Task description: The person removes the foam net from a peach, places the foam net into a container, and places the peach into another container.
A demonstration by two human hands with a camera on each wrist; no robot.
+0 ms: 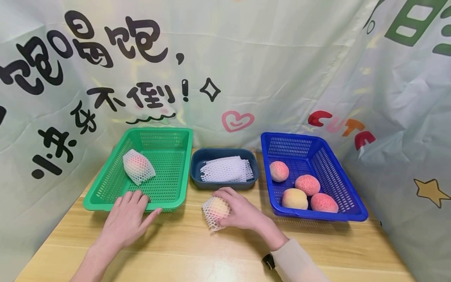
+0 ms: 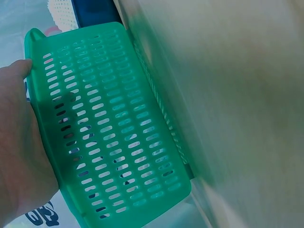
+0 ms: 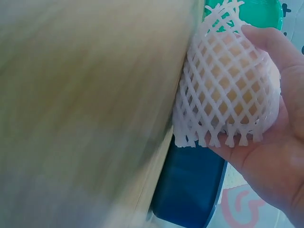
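Note:
My right hand (image 1: 243, 209) grips a peach in a white foam net sleeve (image 1: 215, 211) low over the table's middle. In the right wrist view, the netted peach (image 3: 228, 90) lies between thumb and fingers, with the net's loose ends sticking out. My left hand (image 1: 127, 219) holds the near rim of the green basket (image 1: 169, 204), fingers bent over the edge; the left wrist view shows the hand beside the basket's slotted wall (image 2: 109, 123). Inside that basket lies another netted peach (image 1: 138, 166).
Between the baskets, a dark blue tray (image 1: 197, 184) holds flat white foam nets (image 1: 225, 169). On the right stands a blue basket (image 1: 317, 215) with several bare peaches (image 1: 295, 199). A printed curtain (image 1: 275, 70) hangs behind the wooden table (image 1: 197, 254).

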